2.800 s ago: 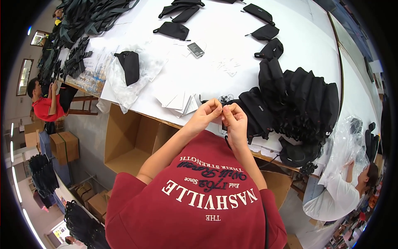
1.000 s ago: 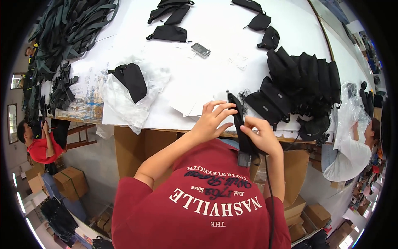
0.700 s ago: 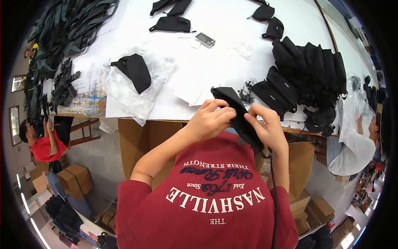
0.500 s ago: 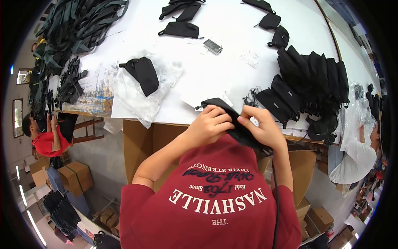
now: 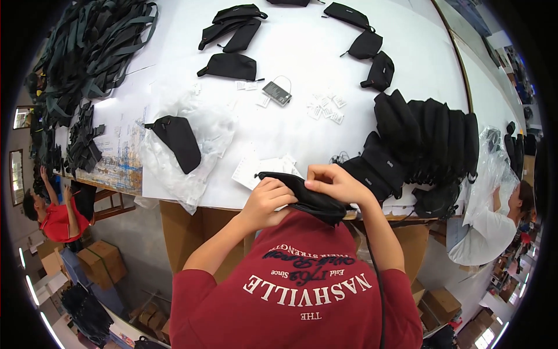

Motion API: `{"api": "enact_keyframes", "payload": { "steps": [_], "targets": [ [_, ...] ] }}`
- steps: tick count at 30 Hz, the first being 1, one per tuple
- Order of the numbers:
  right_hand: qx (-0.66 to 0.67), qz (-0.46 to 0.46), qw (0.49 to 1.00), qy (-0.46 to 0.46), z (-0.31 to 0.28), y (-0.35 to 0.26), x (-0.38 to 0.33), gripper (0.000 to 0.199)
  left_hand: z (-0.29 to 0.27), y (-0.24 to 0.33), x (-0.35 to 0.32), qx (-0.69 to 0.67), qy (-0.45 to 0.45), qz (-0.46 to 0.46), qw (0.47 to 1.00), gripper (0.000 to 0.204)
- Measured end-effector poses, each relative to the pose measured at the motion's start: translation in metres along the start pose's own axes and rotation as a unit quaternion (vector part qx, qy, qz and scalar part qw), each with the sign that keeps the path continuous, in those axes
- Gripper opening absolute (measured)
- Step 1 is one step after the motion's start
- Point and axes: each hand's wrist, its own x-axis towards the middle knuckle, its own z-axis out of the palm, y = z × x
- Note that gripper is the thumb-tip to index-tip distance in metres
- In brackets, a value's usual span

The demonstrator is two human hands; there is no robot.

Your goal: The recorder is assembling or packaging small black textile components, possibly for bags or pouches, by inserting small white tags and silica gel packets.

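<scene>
Head view: Both hands are occupied with one black pouch (image 5: pixel 319 205), located between them at the near edge of the white surface (image 5: pixel 261 128), in front of the red shirt (image 5: pixel 302 267). The left hand (image 5: pixel 268 201) grasps the pouch's left part, fingers curled over the side. The right hand (image 5: pixel 337 184) grips the far rim near the middle, thumb and fingers drawn together.

Condition of the pouch: soft dark fabric, long and narrow in form, lying aslant, with its left end farther from the body and its right end lower and nearer. The mouth is spread into a long slit between the hands; the interior is dark and its contents cannot be made out. A small tab shows at the left tip, past the left hand's fingers.

White cards (image 5: pixel 247 171) lie just beyond the left hand. Left of that hand, another black pouch sits on crumpled clear plastic (image 5: pixel 215 131). Just right of the right hand, a dense row of black bags (image 5: pixel 444 139) stands on the surface. Straight beyond the hands are a small dark rectangular device (image 5: pixel 276 93) and, to its right, scattered white slips (image 5: pixel 325 108).
</scene>
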Motion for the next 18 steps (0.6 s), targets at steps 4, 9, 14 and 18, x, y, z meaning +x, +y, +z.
{"api": "enact_keyframes", "payload": {
  "steps": [4, 9, 14, 18],
  "targets": [
    [0.076, 0.048, 0.982, 0.168, -0.067, 0.057, 0.050, 0.022, 0.009, -0.011, 0.023, -0.026, -0.030, -0.064, 0.997, 0.018],
    [-0.440, 0.129, 0.733, 0.502, -0.122, 0.131, 0.079, 0.031, 0.021, -0.027, 0.036, -0.066, -0.072, -0.158, 0.983, 0.016],
    [-0.433, 0.109, 0.748, 0.490, -0.137, 0.142, 0.069, 0.028, 0.025, -0.058, 0.053, -0.025, -0.096, -0.233, 0.967, 0.019],
    [-0.350, 0.150, 0.779, 0.498, -0.146, 0.140, 0.060, 0.024, 0.030, -0.093, 0.076, 0.064, -0.162, -0.224, 0.959, 0.022]
  ]
}}
